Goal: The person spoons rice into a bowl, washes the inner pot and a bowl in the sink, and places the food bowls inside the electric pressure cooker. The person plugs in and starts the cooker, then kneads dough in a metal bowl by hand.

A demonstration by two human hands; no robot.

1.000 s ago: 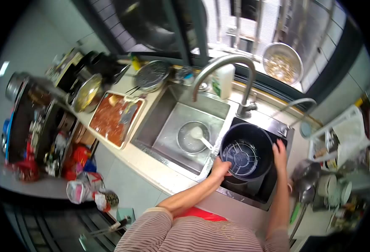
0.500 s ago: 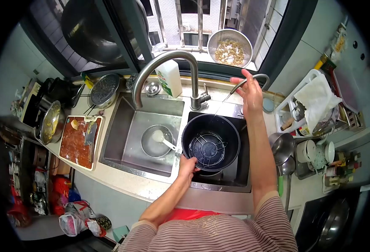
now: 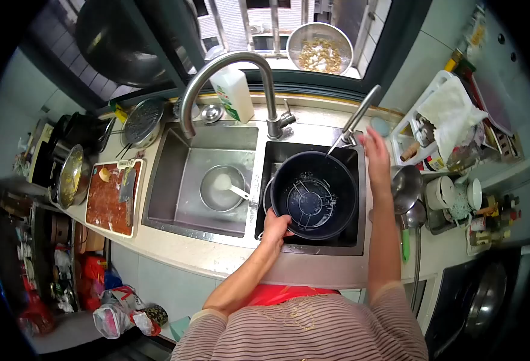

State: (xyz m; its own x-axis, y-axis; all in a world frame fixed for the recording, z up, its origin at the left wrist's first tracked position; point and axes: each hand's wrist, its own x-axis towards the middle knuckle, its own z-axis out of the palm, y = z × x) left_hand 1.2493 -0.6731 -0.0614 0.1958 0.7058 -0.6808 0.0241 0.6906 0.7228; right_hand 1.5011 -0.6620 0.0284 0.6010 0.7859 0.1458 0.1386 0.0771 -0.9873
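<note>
My left hand (image 3: pixel 277 227) grips the near-left rim of a deep black pot (image 3: pixel 350 198), its thumb over the edge. The pot tilts toward me above the right sink basin (image 3: pixel 352 246). A round wire rack (image 3: pixel 311 203) lies on the pot's bottom in a little water. From a slim tap (image 3: pixel 361 111) behind the pot, a thin stream runs down at its back edge. My right hand (image 3: pixel 376 150) is just right of that tap, apart from the pot. Its fingers look spread and somewhat blurred, with nothing seen in them.
In the left basin (image 3: pixel 175 207) sits a metal bowl (image 3: pixel 208 195) with a white ladle (image 3: pixel 224 182). A large faucet (image 3: pixel 269 84) arches over that basin. Left stands a cutting board (image 3: pixel 102 207) with a knife (image 3: pixel 128 185). Metal ladles (image 3: pixel 406 189) lie right.
My right hand has left the slim tap's spout and moved lower right. The spout has swung round. My left hand has shifted the pot slightly right.
</note>
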